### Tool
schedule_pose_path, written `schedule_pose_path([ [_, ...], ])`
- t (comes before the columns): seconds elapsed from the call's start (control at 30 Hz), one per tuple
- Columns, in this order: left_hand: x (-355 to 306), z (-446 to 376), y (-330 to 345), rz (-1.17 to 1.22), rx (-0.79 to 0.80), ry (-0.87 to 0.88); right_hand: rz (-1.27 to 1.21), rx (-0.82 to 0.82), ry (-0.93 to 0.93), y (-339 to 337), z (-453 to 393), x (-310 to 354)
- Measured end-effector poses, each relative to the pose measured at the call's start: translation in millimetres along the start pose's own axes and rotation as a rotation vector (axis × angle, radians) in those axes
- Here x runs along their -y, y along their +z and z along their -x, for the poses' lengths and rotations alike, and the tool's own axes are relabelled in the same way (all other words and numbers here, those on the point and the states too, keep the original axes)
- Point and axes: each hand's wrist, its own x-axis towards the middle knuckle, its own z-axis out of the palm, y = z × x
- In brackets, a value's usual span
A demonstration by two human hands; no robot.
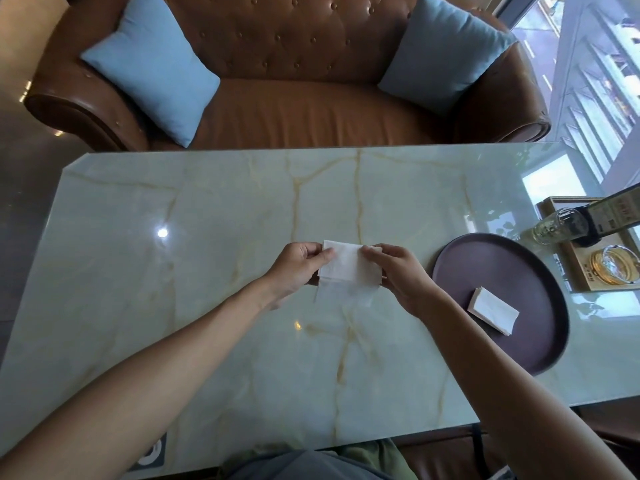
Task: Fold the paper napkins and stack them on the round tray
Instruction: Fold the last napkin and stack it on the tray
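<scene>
Across the top of the frame sits a brown leather sofa (pixel 311 81) with a blue cushion (pixel 152 69) at upper left and another (pixel 446 53) at upper right. At the right edge, a wooden box (pixel 588 268) holds a glass bottle (pixel 557 226) and an ashtray (pixel 616 265), just beyond the round tray (pixel 498 271). One folded napkin (pixel 493 310) lies on that tray. At the centre of the marble table (pixel 207 237), your left hand (pixel 298 268) and right hand (pixel 398 271) each pinch an end of a napkin (pixel 348 265), held just above the tabletop.
</scene>
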Motion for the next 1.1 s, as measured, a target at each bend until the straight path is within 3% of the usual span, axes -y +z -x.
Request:
schedule_pose_path([
  [0.23,-4.0,-0.1,1.6,0.055,-0.065,0.027,-0.09,0.004,0.016,4.5,1.8,-8.7],
  [0.37,1.9,-0.6,-0.2,0.004,0.008,-0.032,-0.121,-0.011,0.019,3.7,2.5,-8.9],
  [0.7,2.9,0.1,1.5,-0.045,-0.054,0.03,-0.063,-0.087,-0.013,6.3,3.5,-9.4],
  [0.83,3.3,1.0,1.5,-0.11,-0.12,0.072,0.084,-0.166,-0.075,6.3,6.0,-13.8],
  [0.97,6.2,2.0,-0.6,-0.213,-0.12,0.141,0.232,-0.025,-0.199,6.5,9.3,-15.7],
  [1.1,6.2,2.4,-5.0,-0.265,-0.049,0.155,0.515,0.003,-0.27,7.9,5.5,-21.8],
])
